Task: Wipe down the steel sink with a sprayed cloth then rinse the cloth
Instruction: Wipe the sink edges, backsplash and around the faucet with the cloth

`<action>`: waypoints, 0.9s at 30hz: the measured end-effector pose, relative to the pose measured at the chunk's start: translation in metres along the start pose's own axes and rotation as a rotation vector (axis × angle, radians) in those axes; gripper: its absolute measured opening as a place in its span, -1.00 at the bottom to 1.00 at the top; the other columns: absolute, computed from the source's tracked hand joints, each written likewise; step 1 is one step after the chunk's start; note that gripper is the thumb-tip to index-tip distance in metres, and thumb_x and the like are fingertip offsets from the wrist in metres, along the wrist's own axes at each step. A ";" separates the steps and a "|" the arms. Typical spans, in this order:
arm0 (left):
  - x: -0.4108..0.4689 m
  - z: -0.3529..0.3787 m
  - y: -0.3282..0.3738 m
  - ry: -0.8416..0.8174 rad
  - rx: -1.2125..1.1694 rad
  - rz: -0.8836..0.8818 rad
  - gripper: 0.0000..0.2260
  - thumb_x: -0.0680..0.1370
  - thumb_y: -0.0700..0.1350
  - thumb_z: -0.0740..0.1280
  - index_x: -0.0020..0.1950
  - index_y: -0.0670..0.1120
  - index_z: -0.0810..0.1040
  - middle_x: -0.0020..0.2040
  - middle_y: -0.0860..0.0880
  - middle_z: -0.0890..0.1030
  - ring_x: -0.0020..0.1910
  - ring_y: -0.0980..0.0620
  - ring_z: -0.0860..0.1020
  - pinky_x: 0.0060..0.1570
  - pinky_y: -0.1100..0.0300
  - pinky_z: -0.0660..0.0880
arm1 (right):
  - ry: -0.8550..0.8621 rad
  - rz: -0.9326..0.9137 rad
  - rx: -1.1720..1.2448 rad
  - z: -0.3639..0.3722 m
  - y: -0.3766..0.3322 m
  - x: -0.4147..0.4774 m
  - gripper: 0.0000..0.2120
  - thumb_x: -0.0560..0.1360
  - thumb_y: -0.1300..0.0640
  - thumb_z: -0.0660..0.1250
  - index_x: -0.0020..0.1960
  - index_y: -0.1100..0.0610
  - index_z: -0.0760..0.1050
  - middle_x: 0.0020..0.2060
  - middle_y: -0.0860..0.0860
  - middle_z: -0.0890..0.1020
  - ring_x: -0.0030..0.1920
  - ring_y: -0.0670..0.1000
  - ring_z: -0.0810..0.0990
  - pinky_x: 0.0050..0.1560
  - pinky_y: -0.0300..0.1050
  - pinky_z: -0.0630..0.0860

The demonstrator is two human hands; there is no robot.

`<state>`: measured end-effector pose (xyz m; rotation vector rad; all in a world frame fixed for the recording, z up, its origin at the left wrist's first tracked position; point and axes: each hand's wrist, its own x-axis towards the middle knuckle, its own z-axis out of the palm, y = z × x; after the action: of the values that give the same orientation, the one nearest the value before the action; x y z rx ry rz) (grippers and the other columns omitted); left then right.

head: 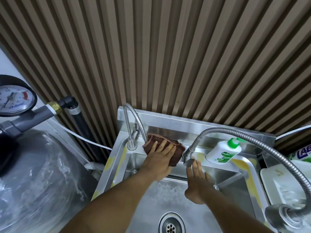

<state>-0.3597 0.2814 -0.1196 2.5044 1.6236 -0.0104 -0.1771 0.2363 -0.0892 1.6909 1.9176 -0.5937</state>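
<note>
My left hand, fingers flat and spread, presses the brown cloth on the sink back ledge, between the curved tap and the hose tap. My right hand, fingers straight, reaches the hose tap's lever above the open basin.

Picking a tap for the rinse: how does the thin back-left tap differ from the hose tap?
The thin tap is a smooth, rigid gooseneck at the sink's back left corner; the hose tap is a thicker ribbed hose arching over from the front right. The cloth under the left hand lies by the thin tap's outlet; the right hand touches the hose tap's nozzle. Both are steel.
</note>
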 end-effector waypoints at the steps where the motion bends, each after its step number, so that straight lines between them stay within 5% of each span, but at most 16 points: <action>1: -0.001 -0.001 -0.001 0.009 0.004 0.005 -0.34 0.58 0.11 0.12 0.65 -0.05 0.05 0.64 0.00 0.12 0.63 -0.09 -0.04 0.54 -0.12 -0.23 | 0.001 0.000 -0.002 -0.001 0.001 0.000 -0.08 0.46 0.16 0.20 0.60 0.14 -0.34 0.49 0.11 -0.52 0.51 0.12 -0.51 0.56 0.19 -0.18; 6: -0.012 -0.005 -0.005 0.114 -0.087 -0.327 -0.32 0.59 0.11 0.22 0.61 -0.14 0.06 0.60 -0.17 0.10 0.60 -0.24 0.00 0.58 -0.12 -0.11 | -0.005 -0.009 -0.005 -0.004 0.003 -0.004 -0.11 0.48 0.16 0.19 0.61 0.13 -0.31 0.51 0.09 -0.49 0.52 0.10 -0.49 0.57 0.17 -0.18; 10: 0.002 -0.015 -0.003 0.159 -0.166 -0.528 -0.39 0.57 0.12 0.25 0.50 -0.20 0.26 0.47 -0.25 0.26 0.50 -0.31 0.19 0.55 -0.14 0.05 | -0.007 -0.011 -0.002 -0.003 0.002 -0.004 -0.11 0.49 0.15 0.17 0.61 0.13 -0.34 0.51 0.08 -0.50 0.53 0.09 -0.48 0.57 0.18 -0.18; 14: 0.010 -0.003 0.019 0.130 -0.066 -0.298 -0.37 0.51 0.10 0.26 0.49 -0.22 0.33 0.44 -0.23 0.35 0.49 -0.35 0.22 0.52 -0.26 0.07 | 0.003 -0.020 0.004 -0.002 0.003 -0.003 -0.11 0.47 0.15 0.17 0.61 0.14 -0.32 0.51 0.10 -0.49 0.53 0.11 -0.48 0.57 0.19 -0.17; 18: -0.009 0.015 0.018 0.066 -0.098 0.056 -0.35 0.48 0.09 0.06 0.55 -0.10 0.31 0.56 -0.06 0.33 0.59 -0.11 0.17 0.51 -0.30 -0.10 | 0.003 -0.020 0.008 -0.001 0.005 -0.003 -0.09 0.47 0.14 0.19 0.61 0.13 -0.32 0.52 0.09 -0.49 0.54 0.09 -0.47 0.57 0.18 -0.16; 21: -0.029 -0.008 0.010 -0.011 -0.292 0.080 -0.43 0.54 0.02 0.05 0.55 -0.06 0.34 0.57 -0.01 0.32 0.59 0.00 0.17 0.54 -0.13 -0.09 | 0.013 -0.022 -0.013 -0.004 0.003 -0.005 -0.11 0.49 0.13 0.19 0.62 0.14 -0.30 0.53 0.10 -0.46 0.55 0.10 -0.44 0.57 0.17 -0.15; 24: -0.048 -0.035 0.010 -0.058 -0.681 -0.151 -0.65 0.59 -0.05 0.17 0.29 -0.05 0.60 0.35 -0.06 0.57 0.38 -0.06 0.45 0.46 0.01 0.28 | 0.044 -0.026 -0.013 -0.010 0.001 -0.011 -0.16 0.51 0.11 0.19 0.62 0.15 -0.24 0.57 0.13 -0.38 0.57 0.12 -0.38 0.58 0.16 -0.13; 27: -0.072 -0.042 -0.001 -0.050 -1.278 -0.660 -0.58 0.41 0.14 0.25 0.10 -0.07 0.66 0.07 -0.09 0.70 0.09 -0.11 0.63 0.21 -0.11 0.54 | 0.123 0.007 0.008 -0.006 -0.008 -0.020 -0.18 0.55 0.08 0.17 0.62 0.18 -0.25 0.59 0.15 -0.31 0.59 0.15 -0.30 0.58 0.13 -0.12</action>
<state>-0.3935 0.2225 -0.0713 0.9877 1.5580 0.6410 -0.1838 0.2238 -0.0724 1.7751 1.9960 -0.5054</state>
